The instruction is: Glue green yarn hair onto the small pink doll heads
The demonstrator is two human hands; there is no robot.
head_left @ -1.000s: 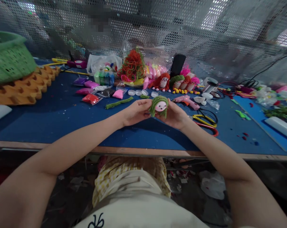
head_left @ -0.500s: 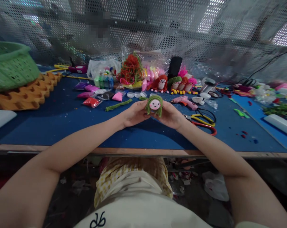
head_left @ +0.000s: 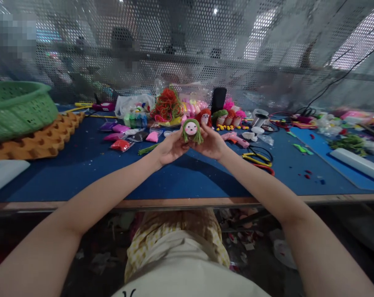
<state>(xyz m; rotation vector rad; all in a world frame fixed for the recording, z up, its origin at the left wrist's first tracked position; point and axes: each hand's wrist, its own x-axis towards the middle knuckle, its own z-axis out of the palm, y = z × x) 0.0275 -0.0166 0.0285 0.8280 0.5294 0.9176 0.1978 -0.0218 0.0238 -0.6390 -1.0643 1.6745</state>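
Observation:
A small doll with green yarn hair and a pale pink-cheeked face is held between my two hands above the blue table. My left hand closes on its left side, and my right hand grips the right side. The doll's lower body is hidden behind its hair and my fingers. Just beyond stand a red-haired doll and several smaller yarn dolls. A bundle of green yarn lies beside my left hand. To the right of my right hand lies a pink glue gun.
Scissors with yellow and red handles rest at the right. Small colored clay packets and tangled yarn are toward the back. A green basket sits on an orange egg tray at the left. A perforated metal screen rises behind.
The camera view has tilted up and shifted, so the table appears lower. Both hands still hold the doll, which now appears slightly further left and turned a little.

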